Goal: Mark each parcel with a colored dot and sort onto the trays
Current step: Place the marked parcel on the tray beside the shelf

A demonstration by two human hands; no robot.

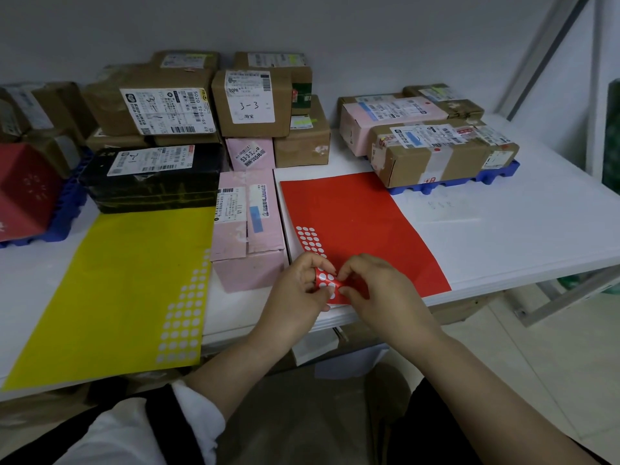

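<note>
head view: the red sticker sheet (362, 223) is lying on the desk (520, 229) at lower centre of the frame, looking thin, light and floppy; a dot is likely peeling best from its edge. the left hand (298, 290) is curling its grip round the sheet's near corner, and the right hand (379, 290) is pinching its grip there too. a pink parcel (248, 229) is sitting just left.

The red sheet (362, 223) lies on the table (503, 236), its near corner, pocked with white circles, curled up. A pink parcel (248, 236) lies between it and the yellow sheet (127, 283). Taped parcels (432, 152) fill the right blue tray (496, 172).
</note>
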